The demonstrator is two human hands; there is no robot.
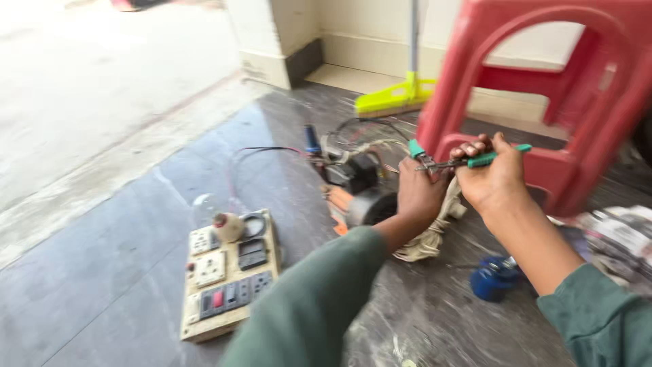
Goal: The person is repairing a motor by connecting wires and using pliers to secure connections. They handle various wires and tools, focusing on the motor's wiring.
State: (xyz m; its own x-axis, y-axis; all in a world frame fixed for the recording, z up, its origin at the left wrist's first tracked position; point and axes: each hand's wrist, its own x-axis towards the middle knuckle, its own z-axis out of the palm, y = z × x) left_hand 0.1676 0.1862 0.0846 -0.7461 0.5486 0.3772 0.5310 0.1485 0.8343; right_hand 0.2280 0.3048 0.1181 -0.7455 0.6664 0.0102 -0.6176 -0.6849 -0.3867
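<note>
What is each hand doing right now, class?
Left hand: closed beside the pliers' tip; its hold cannot be told.
Right hand: closed on the green-handled metal pliers.

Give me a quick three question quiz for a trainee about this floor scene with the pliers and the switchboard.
1. True or false: the right hand holds green-handled pliers.
2. What stands just behind the hands? A) a red stool B) a blue bucket C) a metal ladder
3. Fill in: the switchboard lies on the floor to the ____ of the left hand.

Key
1. True; the right hand grips a green handle, and the left hand is at the plier tips.
2. A; the red stool is behind them, with a green broom further back.
3. Left.
</note>
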